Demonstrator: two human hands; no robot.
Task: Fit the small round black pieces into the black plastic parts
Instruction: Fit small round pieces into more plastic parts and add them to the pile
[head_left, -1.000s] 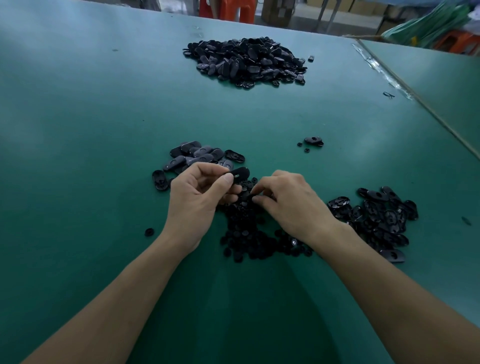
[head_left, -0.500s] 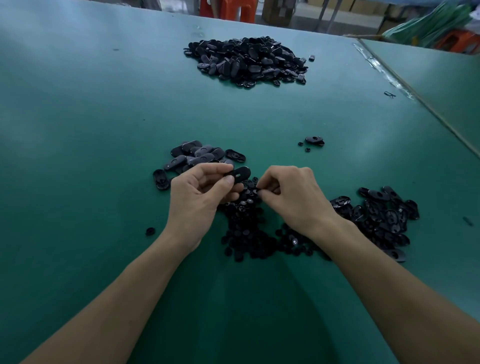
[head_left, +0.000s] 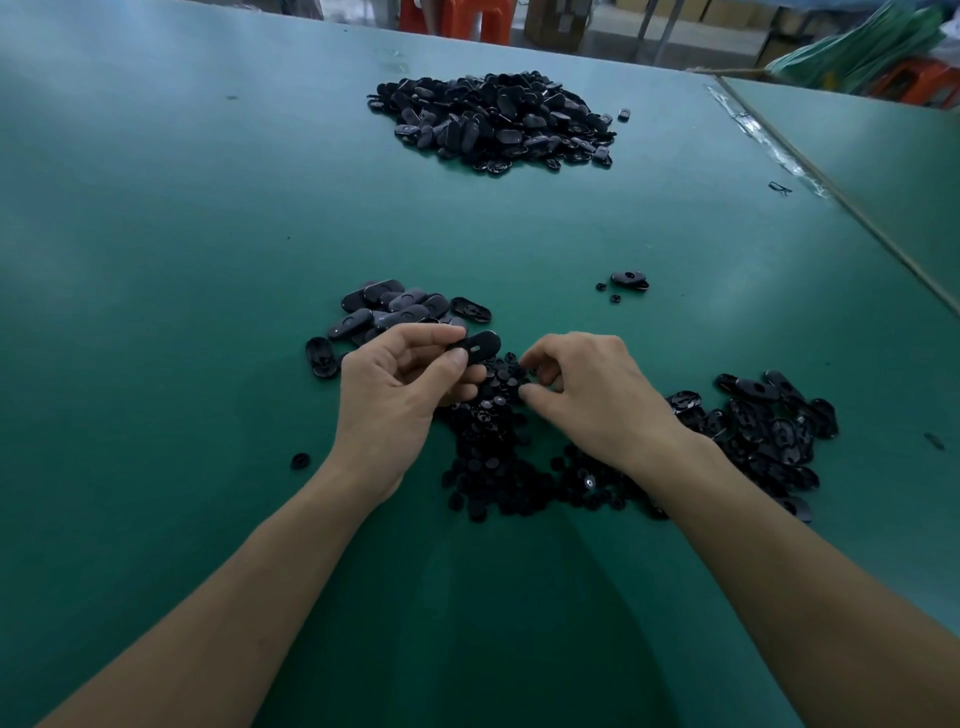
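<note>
Pinched between thumb and forefinger of the left hand (head_left: 400, 395): a flat oval black plastic part (head_left: 477, 346), lifted clear of the green bench (head_left: 156, 270), a small slot showing in its upper face. Remaining left fingers curled underneath.

On the right hand (head_left: 597, 402), fingers bent and close together, thumb and forefinger tips down at the far end of a heap of small round black pieces (head_left: 498, 467); cannot tell whether pinching a piece or not. Hands just apart from each other, the held part between them and slightly beyond.

Under and between both wrists, that same heap, spread back toward the body. Just behind the left hand, a cluster of the same oval parts (head_left: 395, 306), mostly smooth face up, one lying hollow side up at the left edge. Beside the right forearm, on its right, a loose pile of oval parts (head_left: 769, 426), hollow side up. Near the left wrist, alone on the bench, one small round piece (head_left: 300, 460).

Further out, beyond the right hand, a single oval part (head_left: 629, 279) with two tiny round pieces just beside it. At the far side of the bench, well apart from all this, a large mound of black oval parts (head_left: 493, 122). To the right, a second green bench (head_left: 893, 156) set against the first. Past the far edge, orange plastic stools (head_left: 457, 18) and a bundle of green plastic (head_left: 857, 47).
</note>
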